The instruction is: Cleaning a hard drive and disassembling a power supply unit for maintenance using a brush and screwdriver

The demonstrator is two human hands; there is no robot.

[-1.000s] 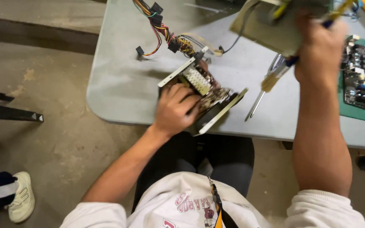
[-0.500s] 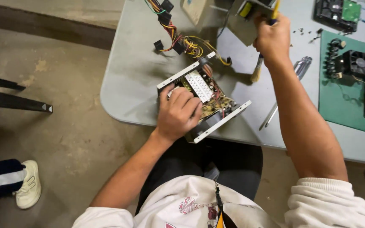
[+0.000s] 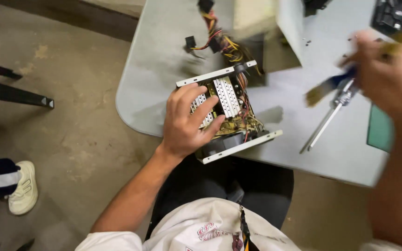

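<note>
My left hand lies spread over an opened power supply at the table's near edge, fingers on its white heat sinks, holding it down. Its metal frame, circuit board and coloured wires are exposed. My right hand, blurred by motion, is above the table at the right and grips a paintbrush with a blue ferrule and brown bristles pointing left. A screwdriver lies on the table just below the brush.
A grey metal cover stands blurred at the table's far side. A green mat and a circuit-board part are at the right. Another person's shoe and black furniture legs are on the floor at left.
My right hand has let go of the metal cover and swung right and down with the brush. The view moved closer. My left hand stays on the power supply.
</note>
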